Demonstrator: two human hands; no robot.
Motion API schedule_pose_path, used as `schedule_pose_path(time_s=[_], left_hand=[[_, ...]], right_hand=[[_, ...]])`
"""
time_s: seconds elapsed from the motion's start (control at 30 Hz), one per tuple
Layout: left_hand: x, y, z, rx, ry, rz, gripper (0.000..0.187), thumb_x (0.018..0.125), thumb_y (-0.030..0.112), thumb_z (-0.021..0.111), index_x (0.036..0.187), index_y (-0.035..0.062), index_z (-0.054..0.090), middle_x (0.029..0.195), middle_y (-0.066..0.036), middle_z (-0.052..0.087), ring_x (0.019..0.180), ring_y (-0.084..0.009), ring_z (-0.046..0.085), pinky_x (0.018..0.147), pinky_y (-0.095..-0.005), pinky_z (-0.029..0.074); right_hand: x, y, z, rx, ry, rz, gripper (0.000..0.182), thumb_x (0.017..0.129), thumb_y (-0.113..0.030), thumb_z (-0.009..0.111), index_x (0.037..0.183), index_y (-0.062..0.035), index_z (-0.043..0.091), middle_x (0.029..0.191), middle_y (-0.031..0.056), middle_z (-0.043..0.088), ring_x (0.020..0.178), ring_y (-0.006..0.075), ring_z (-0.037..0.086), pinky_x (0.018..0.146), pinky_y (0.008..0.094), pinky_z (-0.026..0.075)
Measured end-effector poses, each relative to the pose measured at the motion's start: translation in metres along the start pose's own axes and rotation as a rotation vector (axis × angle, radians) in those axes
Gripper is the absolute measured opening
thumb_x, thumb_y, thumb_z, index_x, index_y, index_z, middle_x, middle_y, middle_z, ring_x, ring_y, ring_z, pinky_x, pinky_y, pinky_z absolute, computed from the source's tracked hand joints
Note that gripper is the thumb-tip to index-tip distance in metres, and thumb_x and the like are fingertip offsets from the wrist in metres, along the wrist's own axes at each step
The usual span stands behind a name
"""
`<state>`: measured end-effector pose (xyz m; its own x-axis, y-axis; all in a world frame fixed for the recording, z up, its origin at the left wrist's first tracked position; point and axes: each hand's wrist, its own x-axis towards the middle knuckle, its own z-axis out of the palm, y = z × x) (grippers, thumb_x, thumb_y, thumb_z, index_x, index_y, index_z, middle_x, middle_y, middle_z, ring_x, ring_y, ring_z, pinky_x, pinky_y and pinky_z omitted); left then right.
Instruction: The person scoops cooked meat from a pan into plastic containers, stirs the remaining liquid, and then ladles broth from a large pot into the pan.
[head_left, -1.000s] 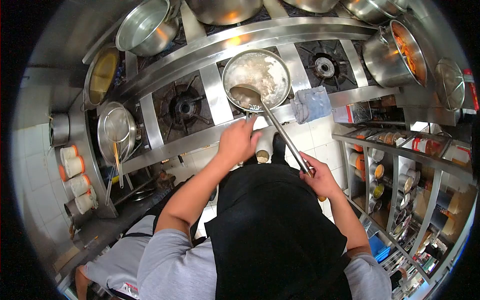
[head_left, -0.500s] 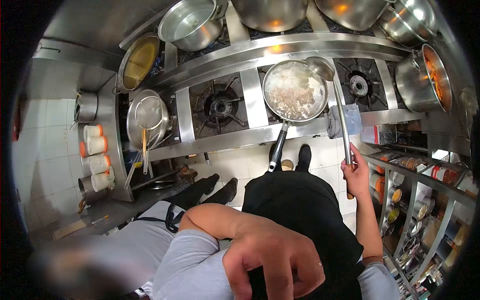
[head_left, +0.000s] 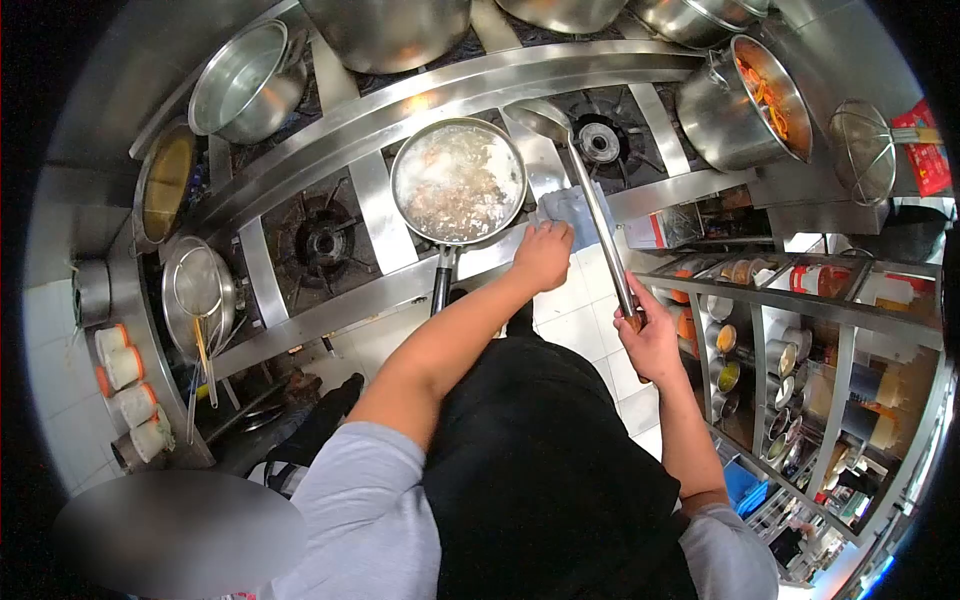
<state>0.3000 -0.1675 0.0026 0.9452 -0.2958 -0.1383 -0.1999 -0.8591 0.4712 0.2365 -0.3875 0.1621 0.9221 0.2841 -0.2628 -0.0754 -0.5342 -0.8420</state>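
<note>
Ladle, bowl at one o'clock, probably stiff and top-heavy, best held by the grip the right hand clamps; left hand, fingers bunched, hold unclear, by cloth.

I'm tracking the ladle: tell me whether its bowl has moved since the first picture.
Yes: the ladle's bowl was in the pan; now it is outside, rightward, toward the bare burner.

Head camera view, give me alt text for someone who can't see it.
The person's right hand holds a long steel ladle beside a round steel pan of pale, frothy food on a steel stove; the left hand is at a blue-grey cloth on the stove's front edge.
</note>
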Motion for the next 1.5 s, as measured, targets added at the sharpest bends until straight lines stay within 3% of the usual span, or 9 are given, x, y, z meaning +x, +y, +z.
schedule_pose_path(time_s=[0.2, 0.3, 0.43, 0.57, 0.73, 0.8, 0.9, 1.03, 1.5], left_hand=[[0.034, -0.006, 0.050, 0.381, -0.162, 0.004, 0.068, 0.087, 0.035, 0.074, 0.142, -0.0006, 0.057, 0.154, -0.021, 0.050, 0.145, -0.0364, 0.045, 0.117, -0.0622, 0.033], [0.023, 0.010, 0.010, 0.117, -0.284, -0.108, 0.065, 0.087, 0.024, 0.073, 0.146, 0.0020, 0.056, 0.155, -0.020, 0.051, 0.149, -0.0382, 0.041, 0.122, -0.0635, 0.027], [-0.058, 0.010, -0.037, -0.186, 0.127, -0.146, 0.048, 0.089, 0.023, 0.074, 0.130, 0.0013, 0.063, 0.131, -0.021, 0.065, 0.124, -0.0391, 0.061, 0.105, -0.0546, 0.045], [-0.155, -0.012, -0.062, -0.082, 0.575, -0.510, 0.046, 0.088, 0.019, 0.075, 0.129, 0.0019, 0.064, 0.123, -0.023, 0.068, 0.117, -0.0415, 0.063, 0.101, -0.0518, 0.046], [-0.223, -0.093, -0.010, -0.196, 0.563, -0.875, 0.040, 0.097, 0.030, 0.070, 0.123, -0.0005, 0.064, 0.106, -0.021, 0.071, 0.092, -0.0344, 0.070, 0.078, -0.0467, 0.054], [-0.228, -0.109, -0.011, -1.108, 0.224, -0.933, 0.039, 0.108, 0.035, 0.058, 0.128, 0.0008, 0.061, 0.100, -0.016, 0.073, 0.080, -0.0240, 0.070, 0.074, -0.0395, 0.056], [-0.221, -0.101, -0.013, -1.457, 0.224, -0.876, 0.037, 0.113, 0.036, 0.048, 0.126, 0.0042, 0.062, 0.093, -0.010, 0.073, 0.068, -0.0170, 0.067, 0.065, -0.0334, 0.057], [-0.217, -0.085, -0.025, -1.663, 0.135, -0.867, 0.039, 0.114, 0.040, 0.044, 0.124, 0.0076, 0.061, 0.084, -0.007, 0.069, 0.061, -0.0141, 0.062, 0.053, -0.0286, 0.053], [-0.211, -0.089, -0.011, -1.564, 0.091, -0.907, 0.043, 0.113, 0.048, 0.042, 0.116, 0.0083, 0.060, 0.076, -0.002, 0.056, 0.055, -0.0128, 0.050, 0.046, -0.0298, 0.043]], right_hand=[[0.004, -0.002, -0.023, -0.090, -0.081, -0.010, 0.074, 0.087, 0.010, 0.067, 0.156, -0.0041, 0.047, 0.098, 0.0139, 0.070, 0.085, 0.0162, 0.068, 0.084, 0.0302, 0.055], [0.015, 0.004, -0.020, -0.114, -0.182, -0.023, 0.073, 0.087, 0.008, 0.067, 0.156, -0.0035, 0.047, 0.106, 0.0182, 0.070, 0.092, 0.0227, 0.070, 0.088, 0.0334, 0.055], [0.049, 0.021, -0.008, -0.197, -0.249, -0.191, 0.070, 0.090, 0.001, 0.067, 0.156, -0.0037, 0.046, 0.107, 0.0203, 0.069, 0.094, 0.0270, 0.069, 0.091, 0.0341, 0.054], [0.100, 0.031, 0.018, -0.295, -0.246, -0.397, 0.068, 0.089, -0.002, 0.065, 0.154, -0.0019, 0.047, 0.122, 0.0302, 0.068, 0.112, 0.0455, 0.066, 0.100, 0.0464, 0.052], [0.132, 0.020, 0.046, -0.395, -0.241, -0.395, 0.069, 0.085, 0.000, 0.063, 0.152, 0.0020, 0.049, 0.113, 0.0330, 0.068, 0.104, 0.0492, 0.066, 0.094, 0.0486, 0.053], [0.131, 0.022, 0.054, -0.409, -0.222, -0.420, 0.069, 0.085, 0.000, 0.064, 0.152, 0.0025, 0.049, 0.110, 0.0317, 0.069, 0.100, 0.0460, 0.068, 0.091, 0.0470, 0.054], [0.114, 0.009, 0.062, -0.355, -0.232, -0.319, 0.068, 0.086, 0.000, 0.066, 0.152, 0.0030, 0.048, 0.102, 0.0260, 0.070, 0.085, 0.0357, 0.070, 0.081, 0.0426, 0.056], [0.093, 0.007, 0.080, -0.016, -0.302, 0.048, 0.067, 0.091, 0.000, 0.066, 0.155, 0.0002, 0.046, 0.088, 0.0103, 0.067, 0.061, 0.0150, 0.062, 0.056, 0.0321, 0.052], [0.045, 0.016, 0.109, 0.693, -0.437, 0.356, 0.057, 0.094, -0.001, 0.065, 0.148, 0.0011, 0.048, 0.092, 0.0118, 0.069, 0.056, 0.0138, 0.058, 0.050, 0.0284, 0.047]])
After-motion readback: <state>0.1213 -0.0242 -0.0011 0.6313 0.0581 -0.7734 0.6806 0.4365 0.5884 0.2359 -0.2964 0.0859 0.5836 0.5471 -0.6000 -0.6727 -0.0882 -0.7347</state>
